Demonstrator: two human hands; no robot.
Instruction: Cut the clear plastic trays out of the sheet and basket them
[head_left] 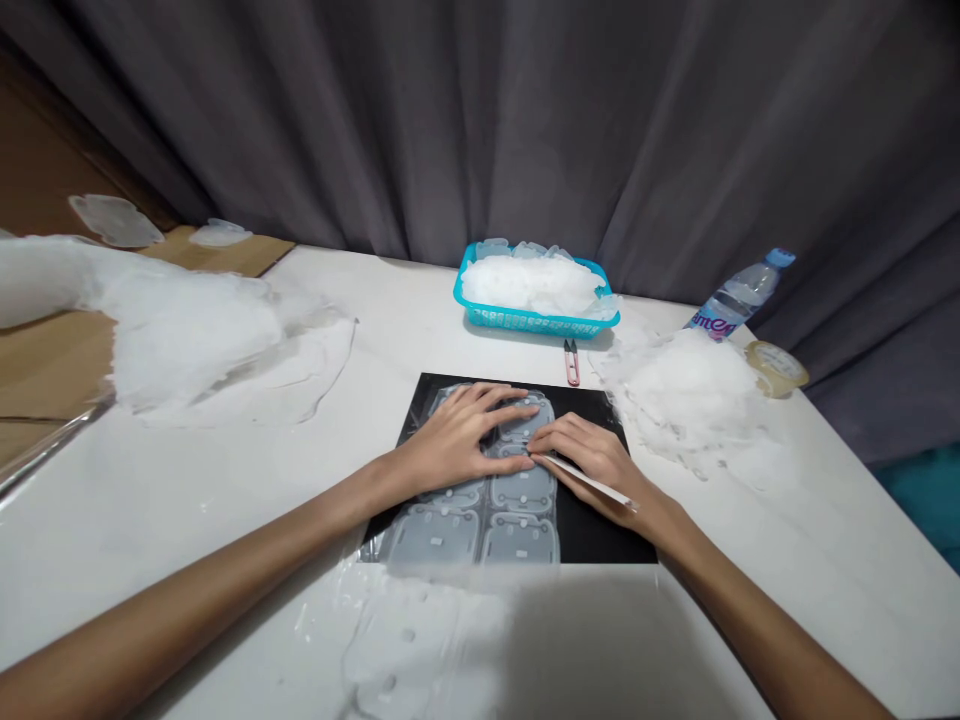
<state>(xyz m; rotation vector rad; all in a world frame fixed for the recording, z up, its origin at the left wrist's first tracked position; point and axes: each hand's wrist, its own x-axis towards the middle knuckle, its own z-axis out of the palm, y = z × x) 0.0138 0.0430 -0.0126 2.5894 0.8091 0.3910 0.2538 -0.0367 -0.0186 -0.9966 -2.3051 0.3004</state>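
A translucent plastic sheet with moulded lid-like shapes (435, 535) lies over a black mat (600, 535) and runs off its near edge onto the table. My left hand (469, 432) rests flat on the sheet, fingers spread. Closed around a slim white pen-like tool (596, 485), my right hand (589, 455) is at the sheet's right side. The tool's tip meets the sheet close to my left thumb; its exact end is hidden by the fingers.
Behind the mat stands a blue basket (540, 322) of white translucent pieces, with pink-handled thread snips (572, 365) in front. At right are a plastic heap (694, 385), a water bottle (739, 300) and a tape roll (776, 368). More plastic sheeting (195, 335) lies left.
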